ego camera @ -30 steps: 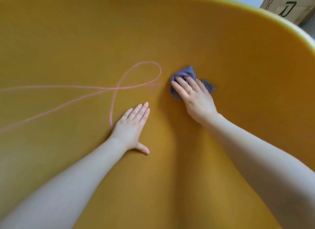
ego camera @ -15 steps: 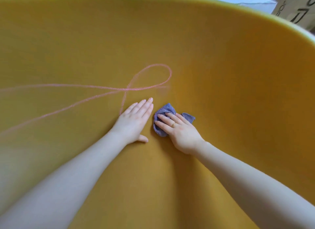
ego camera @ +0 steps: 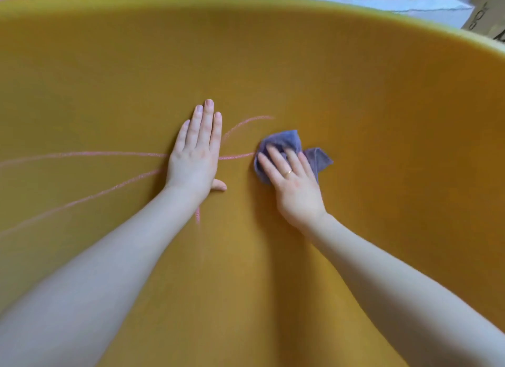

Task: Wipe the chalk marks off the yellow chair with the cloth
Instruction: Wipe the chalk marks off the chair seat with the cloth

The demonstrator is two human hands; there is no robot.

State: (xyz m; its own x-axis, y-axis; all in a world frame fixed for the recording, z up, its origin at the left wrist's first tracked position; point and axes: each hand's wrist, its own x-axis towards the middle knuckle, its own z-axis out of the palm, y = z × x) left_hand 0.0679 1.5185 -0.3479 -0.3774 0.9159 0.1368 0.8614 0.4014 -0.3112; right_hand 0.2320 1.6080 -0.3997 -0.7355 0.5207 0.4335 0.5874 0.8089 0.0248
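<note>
The yellow chair (ego camera: pixel 355 79) fills nearly the whole view as a broad curved surface. Pink chalk marks (ego camera: pixel 82 154) run across it from the left edge toward the middle, with a short arc (ego camera: pixel 246 122) and a stub (ego camera: pixel 236 157) between my hands. My left hand (ego camera: pixel 195 154) lies flat on the chair with straight fingers, covering where the lines cross. My right hand (ego camera: pixel 293 180) presses a crumpled purple cloth (ego camera: pixel 284 139) against the chair with spread fingers, at the right end of the chalk stub.
Beyond the chair's top rim lie white bags or sheets (ego camera: pixel 410 3) and a cardboard box (ego camera: pixel 486 16) at the upper right corner. A short vertical chalk streak (ego camera: pixel 197 215) shows beside my left wrist.
The right part of the chalk loop is gone from the surface. My right hand moved the cloth from below the loop up to its right side. My left hand slid up over the line crossing.
</note>
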